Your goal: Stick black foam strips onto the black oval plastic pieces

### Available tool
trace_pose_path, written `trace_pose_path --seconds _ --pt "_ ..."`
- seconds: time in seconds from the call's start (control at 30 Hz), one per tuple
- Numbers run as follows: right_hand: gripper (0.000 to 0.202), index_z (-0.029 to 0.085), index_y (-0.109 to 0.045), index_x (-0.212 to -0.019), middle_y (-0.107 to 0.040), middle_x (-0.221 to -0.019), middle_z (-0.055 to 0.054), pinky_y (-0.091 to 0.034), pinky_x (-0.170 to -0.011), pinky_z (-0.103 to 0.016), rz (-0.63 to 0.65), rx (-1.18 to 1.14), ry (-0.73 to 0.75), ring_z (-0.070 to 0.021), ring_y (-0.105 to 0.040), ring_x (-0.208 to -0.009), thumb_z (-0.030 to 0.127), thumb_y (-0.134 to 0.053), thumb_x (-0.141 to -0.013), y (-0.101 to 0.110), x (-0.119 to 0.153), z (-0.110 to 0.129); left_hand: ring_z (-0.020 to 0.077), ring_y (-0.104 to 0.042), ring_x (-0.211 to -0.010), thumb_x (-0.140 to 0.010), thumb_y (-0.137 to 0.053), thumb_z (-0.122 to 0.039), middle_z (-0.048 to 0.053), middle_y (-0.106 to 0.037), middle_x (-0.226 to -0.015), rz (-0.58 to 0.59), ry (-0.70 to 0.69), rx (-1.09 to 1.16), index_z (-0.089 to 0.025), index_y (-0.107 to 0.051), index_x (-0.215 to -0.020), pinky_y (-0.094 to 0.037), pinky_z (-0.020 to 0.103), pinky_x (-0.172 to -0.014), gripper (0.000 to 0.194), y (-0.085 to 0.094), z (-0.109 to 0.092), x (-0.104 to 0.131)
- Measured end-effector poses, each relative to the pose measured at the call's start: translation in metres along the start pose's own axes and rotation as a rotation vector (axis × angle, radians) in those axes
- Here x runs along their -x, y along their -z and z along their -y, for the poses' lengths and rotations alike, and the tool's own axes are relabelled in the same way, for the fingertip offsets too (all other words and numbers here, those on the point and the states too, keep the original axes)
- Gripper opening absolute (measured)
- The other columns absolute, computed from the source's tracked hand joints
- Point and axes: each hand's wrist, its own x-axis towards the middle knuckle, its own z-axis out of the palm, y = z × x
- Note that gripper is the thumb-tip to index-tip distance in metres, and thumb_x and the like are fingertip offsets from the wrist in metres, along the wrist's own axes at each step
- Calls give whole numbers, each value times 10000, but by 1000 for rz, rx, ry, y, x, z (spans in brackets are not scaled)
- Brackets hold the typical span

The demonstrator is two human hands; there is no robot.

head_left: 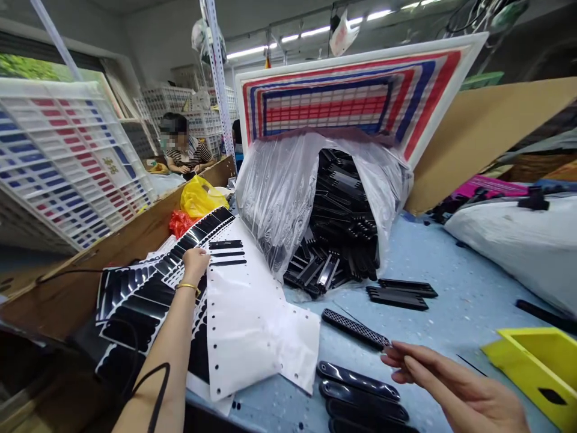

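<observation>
My left hand [195, 264], with a gold bracelet at the wrist, is closed at the edge of the white backing sheet [243, 325]; what its fingers pinch is too small to make out. Black strips [228, 254] lie on that sheet just right of it. Sheets of black stickers [144, 307] spread under my left forearm. At the lower right, my right hand [451, 385] has its thumb and fingertips at the end of a black patterned piece [354, 329], pinching it. Glossy black pieces [358, 382] lie in a row below that piece.
A clear plastic bag [279, 198] spills black parts [342, 216] at the centre, before a striped basket [324, 108]. Loose black parts [401, 293] lie right of it. A yellow bin [536, 373] stands at right, a white sack [514, 240] behind. Another person [187, 150] sits at back left.
</observation>
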Motion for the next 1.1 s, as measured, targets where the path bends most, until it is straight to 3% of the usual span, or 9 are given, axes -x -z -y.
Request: trace_pose_path --seconds 0.13,0.23,0.3,0.37,0.47,0.63,0.77,0.97,1.1 --pt "293 216 -809 -833 -768 -781 -102 -638 -565 -307 57 40 101 -248 -718 -604 474 -785 -695 5 6 7 334 -657 -886 -651 -684 -161 53 -622 -574 13 15 10 -164 -623 -614 -452 370 -753 71 10 -11 20" --pt "221 218 -803 -858 -760 -773 -96 -628 -584 -301 164 54 180 -234 -716 -628 410 -732 -774 2 10 21 258 -678 -723 -711 -657 -294 44 -671 -628 186 -21 121 -164 -690 -736 -459 303 -619 137 -7 -38 77" --pt "189 217 -802 -867 -755 -765 -92 -622 -585 -289 223 47 237 -226 -717 -649 364 -696 -813 0 13 30 195 -655 -551 -721 -671 -395 47 -689 -629 465 -56 233 -164 -696 -690 -418 252 -477 235 -24 -57 129" --pt "171 216 -801 -873 -747 -744 -85 -612 -573 -269 255 41 291 -216 -715 -659 319 -669 -837 -2 17 36 162 -639 -496 -762 -653 -477 64 -673 -607 929 1 468 -143 -674 -668 -342 208 -407 348 -39 -72 179" --pt "176 207 -799 -867 -743 -747 -83 -600 -567 -258 273 65 326 -202 -703 -647 293 -647 -850 0 23 36 111 -566 -391 -729 -695 -493 48 -629 -510 1151 125 673 -138 -614 -590 -267 180 -368 390 -56 -82 224" --pt "196 205 -792 -929 -767 -874 -100 -617 -660 -302 331 160 236 -233 -727 -764 308 -665 -822 27 23 18 105 -563 -384 -618 -790 -399 46 -638 -495 1090 296 860 -128 -597 -562 -301 179 -383 337 -72 -83 230" --pt "200 205 -780 -938 -773 -886 -93 -613 -664 -320 146 276 265 -239 -731 -772 329 -692 -806 40 8 6 107 -572 -396 -596 -811 -392 51 -652 -512 969 344 904 -122 -602 -570 -314 173 -383 342 -83 -86 231" --pt "153 195 -743 -962 -743 -835 -95 -561 -668 -353 93 530 668 -235 -689 -731 265 -671 -847 10 -16 -15 119 -602 -433 -608 -829 -440 57 -664 -550 985 349 937 -115 -607 -599 -351 178 -388 394 -93 -96 245" --pt "162 180 -723 -916 -692 -726 -71 -508 -594 -299 154 664 732 -199 -640 -656 140 -572 -877 -3 -20 -30 124 -616 -452 -616 -841 -451 59 -673 -571 1000 380 958 -111 -618 -617 -375 173 -392 406 -97 -96 248"
